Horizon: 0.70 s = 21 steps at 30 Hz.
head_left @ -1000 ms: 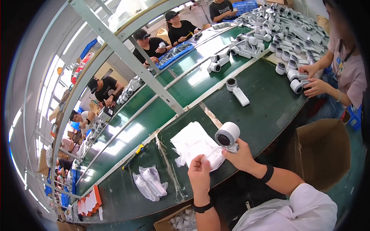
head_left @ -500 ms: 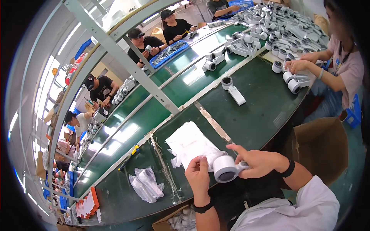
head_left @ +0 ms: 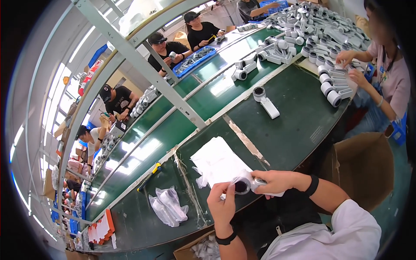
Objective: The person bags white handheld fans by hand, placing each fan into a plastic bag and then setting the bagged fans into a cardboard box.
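Between my hands is a white round-headed device (head_left: 241, 186) with a flat white arm, its dark round face turned toward me. My left hand (head_left: 222, 201) pinches the rim of the head. My right hand (head_left: 279, 182) grips the device where head and arm meet, fingers closed round it. Just beyond lies a stack of thin white plastic bags (head_left: 219, 158), partly under the device. To the left, bagged pieces (head_left: 169, 207) in clear film lie on the dark green table (head_left: 294, 99). Another such device (head_left: 267, 103) lies alone farther off.
A yellow and black utility knife (head_left: 149, 177) lies left of the bags. Orange-edged cards (head_left: 102, 229) are at the far left. Open cardboard boxes (head_left: 364, 169) stand right and below. A co-worker (head_left: 390, 78) handles devices at the right, beside a large heap (head_left: 316, 26). A metal post (head_left: 151, 76) rises at the belt.
The device has been turned in my hands, so its round face and arm point differently. My right hand has closed farther round it. The co-worker at right has moved both hands.
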Each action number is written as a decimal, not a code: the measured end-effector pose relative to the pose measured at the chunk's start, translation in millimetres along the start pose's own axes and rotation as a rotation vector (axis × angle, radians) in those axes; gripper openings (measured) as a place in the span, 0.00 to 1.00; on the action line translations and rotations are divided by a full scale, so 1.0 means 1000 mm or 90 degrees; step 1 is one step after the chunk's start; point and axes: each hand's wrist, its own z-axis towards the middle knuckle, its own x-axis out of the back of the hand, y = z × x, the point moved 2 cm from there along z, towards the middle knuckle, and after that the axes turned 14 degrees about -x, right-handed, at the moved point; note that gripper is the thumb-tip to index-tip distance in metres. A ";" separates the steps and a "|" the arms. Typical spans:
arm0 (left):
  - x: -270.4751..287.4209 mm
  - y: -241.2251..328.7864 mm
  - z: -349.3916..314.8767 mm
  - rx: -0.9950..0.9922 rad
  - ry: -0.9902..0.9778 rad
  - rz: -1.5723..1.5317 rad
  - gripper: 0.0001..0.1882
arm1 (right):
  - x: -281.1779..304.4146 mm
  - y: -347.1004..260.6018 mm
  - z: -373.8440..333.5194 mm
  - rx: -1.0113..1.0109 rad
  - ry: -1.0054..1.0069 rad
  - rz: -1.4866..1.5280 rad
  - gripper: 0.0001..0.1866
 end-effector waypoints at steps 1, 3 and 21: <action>-0.001 0.004 0.000 0.001 0.000 0.001 0.03 | -0.003 0.001 0.001 0.005 0.037 0.073 0.29; -0.013 0.020 0.002 -0.117 -0.044 0.135 0.03 | -0.008 0.012 0.010 0.034 0.042 0.136 0.26; -0.063 -0.005 -0.062 0.343 0.060 -0.482 0.28 | -0.039 0.010 0.036 0.291 0.445 0.422 0.14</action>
